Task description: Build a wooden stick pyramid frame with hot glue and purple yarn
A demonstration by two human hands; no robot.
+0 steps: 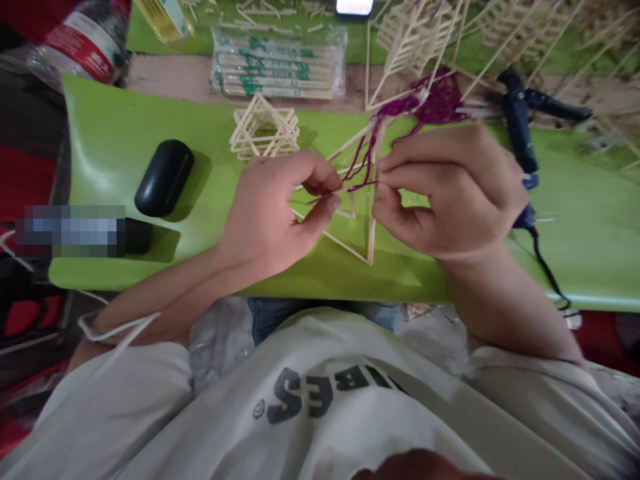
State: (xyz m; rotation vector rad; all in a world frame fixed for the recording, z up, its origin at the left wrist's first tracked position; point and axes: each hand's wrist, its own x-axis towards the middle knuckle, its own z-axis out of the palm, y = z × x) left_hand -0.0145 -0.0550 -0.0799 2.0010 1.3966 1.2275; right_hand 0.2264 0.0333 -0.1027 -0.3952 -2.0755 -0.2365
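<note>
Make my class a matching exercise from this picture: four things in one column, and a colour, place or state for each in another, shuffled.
Column 1
1. Thread
2. Wrapped sticks
3. Rounded case
4. Gun-shaped tool

Column 2
A. Black, near the left forearm
B. Dark blue, on the right hand's side
C. Purple, reaching between the hands
D. Bundled in clear plastic

Pairs: 1-C, 2-D, 3-A, 4-B

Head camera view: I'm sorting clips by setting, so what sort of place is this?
Probably a small craft workspace, though whether home or workshop is unclear: packaged sticks, tangled purple thread and what looks like a glue gun are in view.
</note>
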